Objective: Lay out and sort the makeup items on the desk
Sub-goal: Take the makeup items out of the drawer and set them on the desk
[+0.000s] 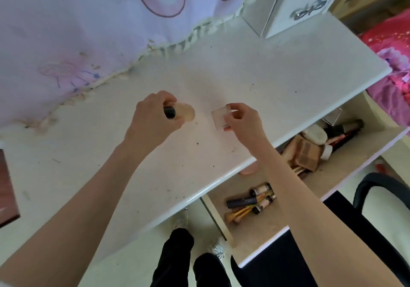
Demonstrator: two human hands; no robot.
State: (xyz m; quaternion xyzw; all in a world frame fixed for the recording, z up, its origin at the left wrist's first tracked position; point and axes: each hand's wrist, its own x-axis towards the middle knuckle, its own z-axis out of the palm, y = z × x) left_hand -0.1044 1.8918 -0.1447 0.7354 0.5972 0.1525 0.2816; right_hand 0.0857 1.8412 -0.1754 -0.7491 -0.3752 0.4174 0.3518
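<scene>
Left hand (153,113) gripped a beige bottle with a black cap (177,113), held just above the white worktop (277,69). Right hand (243,118) pinched a clear square case (218,117) between thumb and fingers, apart from the bottle, also over the worktop. Open drawer (255,231) below the edge held brushes and tubes (250,202); more makeup items (321,144) lay further back.
</scene>
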